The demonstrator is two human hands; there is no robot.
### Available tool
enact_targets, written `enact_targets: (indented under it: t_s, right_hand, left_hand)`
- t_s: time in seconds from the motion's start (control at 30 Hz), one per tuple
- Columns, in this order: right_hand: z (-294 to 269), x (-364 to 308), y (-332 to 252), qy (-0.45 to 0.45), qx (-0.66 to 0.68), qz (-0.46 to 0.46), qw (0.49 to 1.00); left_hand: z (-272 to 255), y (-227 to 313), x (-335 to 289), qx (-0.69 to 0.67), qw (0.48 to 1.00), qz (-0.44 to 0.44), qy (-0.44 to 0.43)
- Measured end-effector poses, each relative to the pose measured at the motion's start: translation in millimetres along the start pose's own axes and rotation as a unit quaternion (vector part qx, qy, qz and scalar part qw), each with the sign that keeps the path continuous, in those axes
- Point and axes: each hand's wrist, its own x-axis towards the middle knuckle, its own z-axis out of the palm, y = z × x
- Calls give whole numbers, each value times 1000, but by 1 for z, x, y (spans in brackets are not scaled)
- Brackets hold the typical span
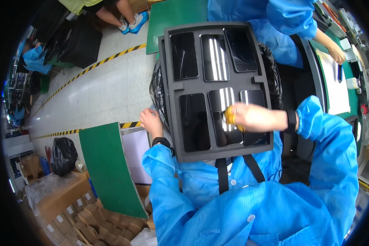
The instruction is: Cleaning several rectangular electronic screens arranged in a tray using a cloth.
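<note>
A black foam tray (199, 86) holds several phone-like black panels in two rows, with glossy faces that reflect strips of light. Over the near row, my right hand (254, 117) is closed around a small yellow object (230, 115), smeared by motion; its exact kind does not show. It covers parts of the near middle panel (223, 133) and the near right panel (253, 98). My left hand (151, 121) is beside the tray's left edge, next to a black plastic bag (157, 88). Its fingers are loosely bent and apart, with nothing visible in them.
A green board (108, 168) and cardboard boxes (106, 221) stand at lower left. Another person in a blue smock (291, 18) is close at the far right; their hand (337, 54) is over a bench (336, 90). Yellow-black tape (90, 74) marks the floor.
</note>
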Motion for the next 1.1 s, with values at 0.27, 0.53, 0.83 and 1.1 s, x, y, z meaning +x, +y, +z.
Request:
enact_targets:
  t_s: [0.27, 0.53, 0.83, 1.1]
  right_hand:
    - [26, 10, -25, -48, 0, -146, 988]
    - [8, -25, -18, -108, -19, -180, 978]
    - [10, 7, -23, -85, -38, -185, 978]
    - [10, 41, 7, -27, -92, -56, 994]
  left_hand:
    - [-4, 7, 0, 13, 1000, -5, -3]
    - [-3, 5, -1, 0, 1000, 0, 3]
    - [-6, 9, -1, -17, 1000, -16, -21]
    - [-8, 1, 0, -21, 1000, -13, -3]
